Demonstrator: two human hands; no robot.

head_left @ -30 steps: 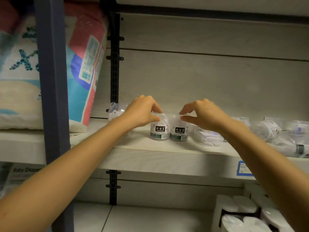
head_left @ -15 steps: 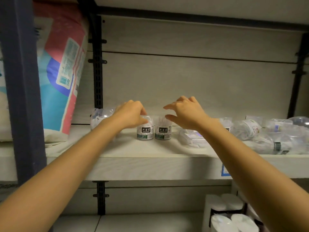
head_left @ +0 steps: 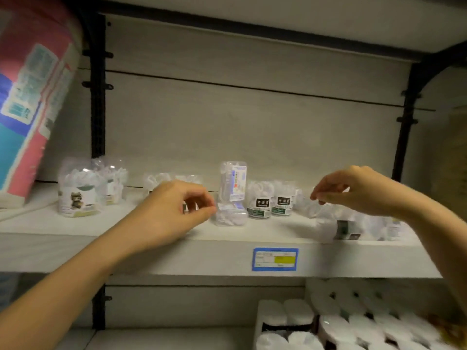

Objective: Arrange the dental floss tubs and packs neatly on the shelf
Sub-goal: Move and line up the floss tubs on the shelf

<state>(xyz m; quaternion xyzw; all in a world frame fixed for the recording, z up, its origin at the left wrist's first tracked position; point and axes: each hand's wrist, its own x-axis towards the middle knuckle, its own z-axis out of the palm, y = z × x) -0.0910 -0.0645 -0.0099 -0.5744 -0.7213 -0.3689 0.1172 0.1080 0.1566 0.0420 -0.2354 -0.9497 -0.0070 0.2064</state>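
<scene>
Left hand [head_left: 174, 213] hovers over the shelf [head_left: 177, 258] front, fingers loosely curled, gripping nothing. Right hand [head_left: 361, 190] hangs above toppled tubs [head_left: 348, 226], fingers drooping and empty. Between the hands, on the shelf: a flat pack [head_left: 230, 217], an upright pack [head_left: 233, 181] and two black-labelled floss tubs [head_left: 261, 202] side by side. Further tubs [head_left: 77, 195] stand far left.

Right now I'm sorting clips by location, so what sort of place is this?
Probably a shop or its stockroom: a blue price label on the shelf edge, matching dental floss tubs side by side, and wrapped paper rolls stacked below.
</scene>
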